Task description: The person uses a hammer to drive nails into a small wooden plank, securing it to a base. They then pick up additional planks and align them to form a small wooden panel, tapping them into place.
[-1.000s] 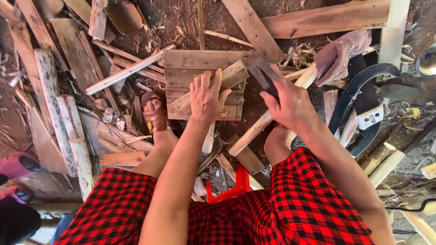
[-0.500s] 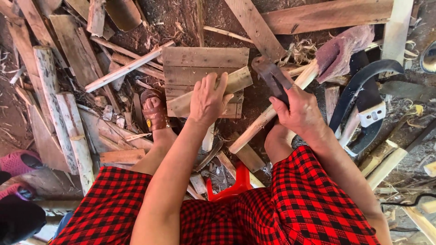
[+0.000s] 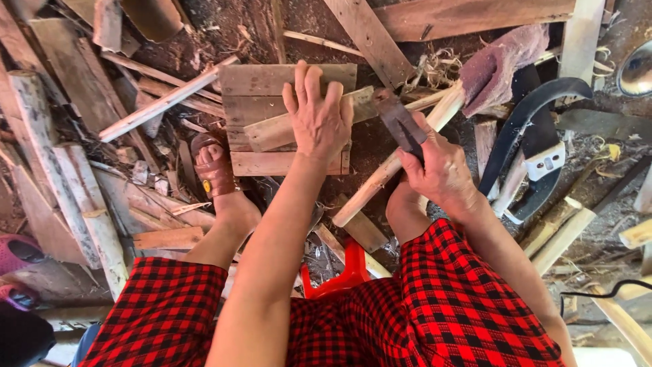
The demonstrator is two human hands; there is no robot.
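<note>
- Wooden stick [image 3: 272, 129] is pressed flat under the spread left hand [image 3: 319, 119]; its long axis runs from 8 to 2 o'clock.
- Right hand [image 3: 438, 170] is clenched around a dark blade [image 3: 397, 122], pointed toward 11 o'clock.

— How's your light?
— Soft, even daylight; your arms throw only faint shadows on the floor [image 3: 380, 146].
— Sharpness?
— Crisp mid-frame. Edges bow outward, and the metal bowl [image 3: 637, 68] glints at far right.
</note>
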